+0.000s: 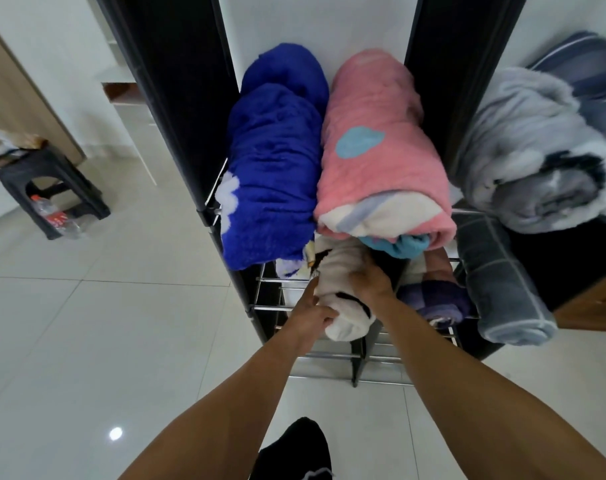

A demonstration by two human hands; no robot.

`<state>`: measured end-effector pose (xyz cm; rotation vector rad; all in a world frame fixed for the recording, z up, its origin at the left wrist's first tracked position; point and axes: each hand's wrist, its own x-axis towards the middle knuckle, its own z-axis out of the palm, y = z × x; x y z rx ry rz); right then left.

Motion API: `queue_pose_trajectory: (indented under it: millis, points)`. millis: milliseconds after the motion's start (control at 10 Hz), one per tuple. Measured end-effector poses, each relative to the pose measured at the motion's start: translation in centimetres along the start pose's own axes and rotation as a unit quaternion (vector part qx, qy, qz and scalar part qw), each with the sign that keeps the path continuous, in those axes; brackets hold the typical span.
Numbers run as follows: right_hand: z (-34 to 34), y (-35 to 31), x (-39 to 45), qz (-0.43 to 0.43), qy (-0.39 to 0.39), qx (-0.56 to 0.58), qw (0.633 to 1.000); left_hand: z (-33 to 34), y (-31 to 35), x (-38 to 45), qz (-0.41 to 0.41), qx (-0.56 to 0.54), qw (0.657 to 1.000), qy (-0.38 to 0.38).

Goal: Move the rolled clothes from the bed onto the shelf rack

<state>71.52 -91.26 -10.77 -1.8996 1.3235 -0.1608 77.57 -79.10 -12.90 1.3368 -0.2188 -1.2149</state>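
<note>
I look down at a black shelf rack (270, 308) with metal bars. A white roll with black patches (339, 296) lies on a lower shelf. My left hand (312, 315) grips its near end, and my right hand (369, 280) presses on its top right side. On the shelf above lie a blue fleece roll (273, 168) and a pink roll (381, 150) side by side. A purple checked roll (433, 299) sits to the right of the white one. The bed is out of sight.
A grey fleece roll (536, 161) and a dark grey checked roll (502, 289) fill the rack's right side. A black stool (48, 188) with a plastic bottle under it stands on the white tiled floor at the left. My black-socked foot (294, 452) is below.
</note>
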Motion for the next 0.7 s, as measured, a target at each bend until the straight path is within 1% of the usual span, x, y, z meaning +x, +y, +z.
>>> queue_pose_trajectory:
  millis: [100, 200, 300, 400, 500, 600, 700]
  points:
    - [-0.2, 0.8, -0.4, -0.008, 0.029, -0.059, 0.998, 0.7, 0.1, -0.2, 0.004, 0.017, 1.0, -0.006]
    - [-0.4, 1.3, -1.0, -0.007, 0.002, -0.095, 0.995, 0.7, -0.5, -0.7, -0.013, 0.063, 0.998, -0.021]
    - [-0.4, 1.7, -1.7, -0.029, -0.026, -0.107, 0.993, 0.3, -0.6, -1.4, -0.029, 0.109, 0.994, -0.016]
    - [-1.6, 1.1, -3.6, -0.019, -0.029, -0.097, 0.995, 0.3, 0.1, -2.8, -0.038, 0.116, 0.993, 0.0]
    - [-2.4, 1.3, -5.4, -0.016, -0.026, -0.058, 0.998, 0.6, 0.1, -5.2, -0.033, 0.131, 0.991, 0.012]
    - [-4.0, 1.2, -8.2, -0.033, -0.028, 0.015, 0.999, 0.7, 0.1, -7.6, -0.044, 0.159, 0.985, 0.048]
    - [-6.1, 2.2, -11.5, -0.044, -0.005, 0.126, 0.991, -1.4, -3.9, -13.1, -0.04, 0.18, 0.979, 0.086]
